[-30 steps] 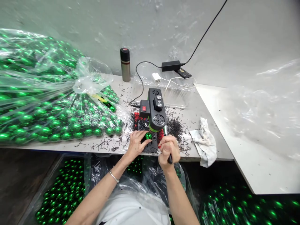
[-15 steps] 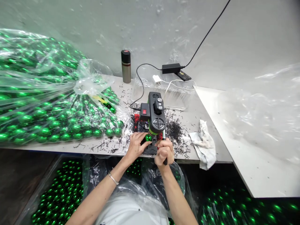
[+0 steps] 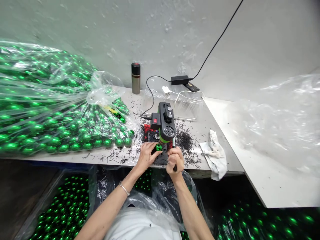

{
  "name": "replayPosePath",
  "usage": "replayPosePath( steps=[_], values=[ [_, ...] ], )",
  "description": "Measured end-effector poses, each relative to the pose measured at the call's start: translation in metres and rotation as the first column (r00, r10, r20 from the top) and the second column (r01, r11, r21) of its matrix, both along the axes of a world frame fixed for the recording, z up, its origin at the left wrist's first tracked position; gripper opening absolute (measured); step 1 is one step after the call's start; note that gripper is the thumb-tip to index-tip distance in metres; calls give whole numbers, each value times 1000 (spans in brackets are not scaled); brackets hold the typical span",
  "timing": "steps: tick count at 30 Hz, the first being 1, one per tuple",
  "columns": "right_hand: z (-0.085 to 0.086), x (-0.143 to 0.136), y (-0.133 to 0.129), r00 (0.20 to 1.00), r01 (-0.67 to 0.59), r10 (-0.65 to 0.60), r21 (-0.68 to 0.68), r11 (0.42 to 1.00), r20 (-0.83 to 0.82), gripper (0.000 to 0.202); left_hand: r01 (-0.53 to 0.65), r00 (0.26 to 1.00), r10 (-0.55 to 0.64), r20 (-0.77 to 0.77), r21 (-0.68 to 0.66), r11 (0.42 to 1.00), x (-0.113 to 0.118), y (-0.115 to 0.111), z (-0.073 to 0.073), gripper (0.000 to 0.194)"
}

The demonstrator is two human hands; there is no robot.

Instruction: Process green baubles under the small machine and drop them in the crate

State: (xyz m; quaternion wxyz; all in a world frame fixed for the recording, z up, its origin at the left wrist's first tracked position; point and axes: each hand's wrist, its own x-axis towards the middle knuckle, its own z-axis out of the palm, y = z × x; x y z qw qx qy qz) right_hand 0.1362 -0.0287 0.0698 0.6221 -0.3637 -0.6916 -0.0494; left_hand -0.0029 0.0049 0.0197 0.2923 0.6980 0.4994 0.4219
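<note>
My left hand (image 3: 147,154) pinches a shiny green ball (image 3: 158,147) between thumb and fingers. The ball sits on the dark base (image 3: 160,159), under the head of a small black and green bench drill press (image 3: 166,123). My right hand (image 3: 175,160) is closed round the black-gripped lever (image 3: 175,168) at the machine's right side. The machine's head hides where the tool meets the ball. Small black pieces (image 3: 185,140) lie heaped to the right of the machine, and red bits (image 3: 149,128) lie at its left.
A big clear bag of green balls (image 3: 67,130) covers the table's left. Behind stand a flask (image 3: 136,78), a power adapter (image 3: 180,80) and a clear plastic tray (image 3: 186,113). A white rag (image 3: 215,155) hangs over the front edge. More green balls (image 3: 62,206) fill bags below.
The view has shifted slightly. My left hand still holds the ball under the drill head, and my right hand still grips the lever, with little visible movement.
</note>
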Motion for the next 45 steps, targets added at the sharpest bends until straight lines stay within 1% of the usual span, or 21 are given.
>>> replayPosePath(
  steps=[5,8,10,12,14,16,19,21,23,24,26,27,28,29,30,32,34,35,38,41,45],
  values=[
    [60,-6,-4,976,-24,-20,-196,980,-218,35,10,1000,-10,-3,18,1000,-2,-12,-5,33],
    [79,-8,-5,971,-48,-14,-253,966,-239,38,51,996,-46,-77,68,996,-14,-35,-11,45],
    [78,-9,-5,970,-40,-19,-236,971,-244,39,73,985,-54,-165,112,991,-26,-45,-9,64],
    [70,-11,-5,965,-30,-26,-206,978,-261,38,58,965,-12,-261,168,984,-41,-41,0,72],
    [61,-13,-5,960,-21,-32,-187,982,-278,38,0,928,78,-364,210,978,-56,-20,17,56],
    [55,-14,-6,959,-14,-37,-180,984,-279,37,-86,847,167,-504,179,980,-71,10,36,40],
    [53,-14,-6,965,-8,-38,-172,985,-260,37,-130,669,103,-736,21,991,-87,49,57,30],
    [52,-13,-5,967,-8,-33,-162,987,-252,37,-129,627,51,-777,-39,991,-94,61,61,25],
    [51,-13,-5,968,-10,-27,-147,989,-251,37,-122,635,44,-771,-44,992,-98,64,61,27],
    [50,-13,-5,967,-12,-24,-140,990,-252,36,-124,676,53,-735,-42,991,-99,63,60,30],
    [48,-12,-4,968,-17,-16,-131,991,-250,36,-143,857,80,-509,-86,986,-99,57,58,38],
    [47,-12,-4,969,-19,-14,-128,992,-248,36,-142,949,92,-302,-148,979,-98,53,57,43],
    [45,-12,-3,969,-19,-12,-124,992,-245,36,-113,993,105,-49,-233,966,-96,49,56,47],
    [44,-12,-3,970,-17,-12,-119,993,-244,36,-51,971,122,205,-322,945,-92,44,54,49],
    [43,-11,-3,970,-15,-14,-116,993,-242,35,32,899,145,412,-393,919,-88,40,51,50],
    [42,-11,-3,971,-9,-19,-118,993,-236,34,183,708,213,673,-466,866,-76,32,44,47],
    [42,-10,-3,974,-7,-20,-120,993,-227,34,253,578,292,762,-508,823,-63,26,35,42],
    [43,-10,-3,975,-9,-18,-120,993,-220,34,260,558,325,764,-533,805,-57,24,30,41],
    [46,-10,-4,979,-15,-8,-110,994,-203,34,225,611,356,707,-586,778,-41,19,21,41],
    [49,-10,-4,982,-15,-6,-104,994,-191,34,222,684,295,667,-575,787,-33,17,19,48],
    [48,-9,-5,984,-15,-5,-111,994,-181,34,258,666,274,693,-560,787,-34,10,22,56]
  ],
)
